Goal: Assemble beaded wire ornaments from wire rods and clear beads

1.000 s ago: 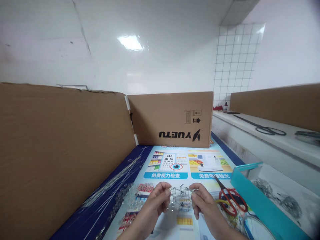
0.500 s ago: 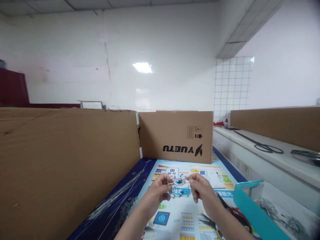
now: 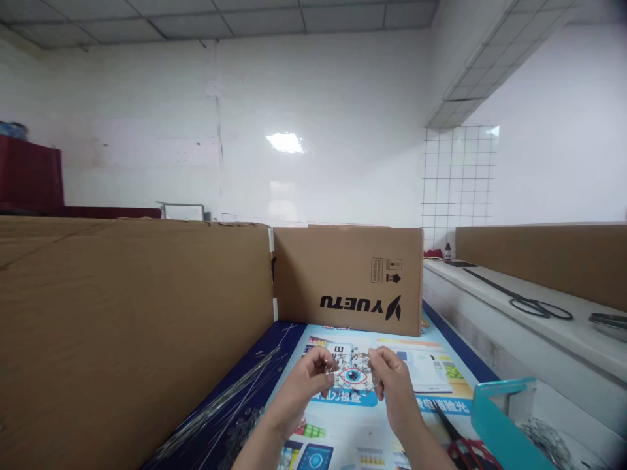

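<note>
My left hand [image 3: 308,378] and my right hand [image 3: 392,378] face each other over the printed mat [image 3: 337,424]. Their fingertips pinch the two sides of a thin, see-through wire piece [image 3: 360,356], dotted with small dark bits. An eye picture on the mat shows behind it, so its exact shape is hard to make out. Beyond my right wrist lies a dark-bladed tool with red handles [image 3: 458,444], partly hidden by the forearm. Long thin wires [image 3: 220,405] and a heap of clear beads or rings [image 3: 245,427] lie left of my left forearm.
A teal-edged box [image 3: 504,418] holding tangled wire [image 3: 543,437] stands at the right. Cardboard walls [image 3: 137,326] close off the left, and a cardboard box [image 3: 347,261] closes off the back. Large scissors [image 3: 533,305] rest on the white ledge [image 3: 490,287].
The camera has tilted up a little, so everything sits lower in view. Both hands keep their pinch on the wire piece. A yellow-handled tool near my right forearm has left the view.
</note>
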Available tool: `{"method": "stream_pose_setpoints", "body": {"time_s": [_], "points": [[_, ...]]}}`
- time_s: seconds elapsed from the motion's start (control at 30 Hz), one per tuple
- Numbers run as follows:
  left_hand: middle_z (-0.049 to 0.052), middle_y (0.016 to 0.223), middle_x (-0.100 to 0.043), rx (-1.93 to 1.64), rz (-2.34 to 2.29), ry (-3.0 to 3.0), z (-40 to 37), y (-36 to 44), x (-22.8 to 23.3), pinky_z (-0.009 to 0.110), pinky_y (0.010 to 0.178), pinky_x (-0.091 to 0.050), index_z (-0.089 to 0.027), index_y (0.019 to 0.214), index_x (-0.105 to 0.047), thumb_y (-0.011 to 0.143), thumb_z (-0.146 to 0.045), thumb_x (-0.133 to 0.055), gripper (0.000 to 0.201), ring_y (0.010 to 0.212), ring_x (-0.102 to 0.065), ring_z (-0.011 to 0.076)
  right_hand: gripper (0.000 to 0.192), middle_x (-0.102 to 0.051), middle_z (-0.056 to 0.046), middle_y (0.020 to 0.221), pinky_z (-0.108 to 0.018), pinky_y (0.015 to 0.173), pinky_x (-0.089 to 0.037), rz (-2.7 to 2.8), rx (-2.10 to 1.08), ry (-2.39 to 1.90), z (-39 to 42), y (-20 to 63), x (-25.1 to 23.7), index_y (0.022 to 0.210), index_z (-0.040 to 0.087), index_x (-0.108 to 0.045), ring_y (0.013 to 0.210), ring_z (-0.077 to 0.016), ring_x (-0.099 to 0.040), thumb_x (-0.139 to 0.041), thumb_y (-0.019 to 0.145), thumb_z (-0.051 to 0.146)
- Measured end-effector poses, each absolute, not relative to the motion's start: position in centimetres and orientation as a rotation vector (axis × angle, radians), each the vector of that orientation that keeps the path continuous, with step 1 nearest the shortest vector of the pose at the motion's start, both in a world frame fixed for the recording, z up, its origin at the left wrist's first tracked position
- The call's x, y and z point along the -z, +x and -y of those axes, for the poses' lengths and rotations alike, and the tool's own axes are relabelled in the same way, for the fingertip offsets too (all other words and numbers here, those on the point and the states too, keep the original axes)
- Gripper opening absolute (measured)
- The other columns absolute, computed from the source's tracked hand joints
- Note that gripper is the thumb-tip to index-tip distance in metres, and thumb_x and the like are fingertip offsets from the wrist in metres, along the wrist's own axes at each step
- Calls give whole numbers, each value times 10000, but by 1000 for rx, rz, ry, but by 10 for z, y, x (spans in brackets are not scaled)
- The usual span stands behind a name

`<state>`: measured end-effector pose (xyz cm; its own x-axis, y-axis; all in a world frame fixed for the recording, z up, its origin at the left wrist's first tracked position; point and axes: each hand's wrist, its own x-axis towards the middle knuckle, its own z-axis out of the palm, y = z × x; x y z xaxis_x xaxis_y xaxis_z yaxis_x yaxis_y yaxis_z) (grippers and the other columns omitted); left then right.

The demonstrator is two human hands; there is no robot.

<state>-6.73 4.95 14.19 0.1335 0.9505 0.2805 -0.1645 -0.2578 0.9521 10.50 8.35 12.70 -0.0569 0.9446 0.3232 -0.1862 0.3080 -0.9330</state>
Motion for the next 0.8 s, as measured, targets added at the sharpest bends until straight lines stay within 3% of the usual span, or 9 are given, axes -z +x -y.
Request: {"method": "stream_pose_setpoints", "body": {"time_s": [0.33,0.67,0.8], "points": [[-37,698,-458,-1342,-916,1457,-60,-71,-125,188,486,-353,-181,750,-482,666,-102,-581,152,593,-414,87,312,-351,93,424,-201,396,-245,1377,-1157,-763,-92,112,-108,612,189,-453,364,-52,-283,-586,747,437],[6,850,-469,-1344,-1015,1614,-57,-68,-117,187,488,-426,-231,975,-460,757,-188,-561,244,723,-494,130,301,-351,102,383,-193,374,-245,1481,-1159,-750,-107,123,-98,638,185,-471,338,-54,-306,-576,745,447],[29,1004,-409,-1354,-1024,1771,-58,-68,-114,177,469,-442,-240,951,-489,774,-183,-535,192,749,-479,124,299,-361,99,389,-190,362,-251,1476,-1168,-739,-109,125,-97,640,185,-472,333,-54,-306,-575,748,445]]}}
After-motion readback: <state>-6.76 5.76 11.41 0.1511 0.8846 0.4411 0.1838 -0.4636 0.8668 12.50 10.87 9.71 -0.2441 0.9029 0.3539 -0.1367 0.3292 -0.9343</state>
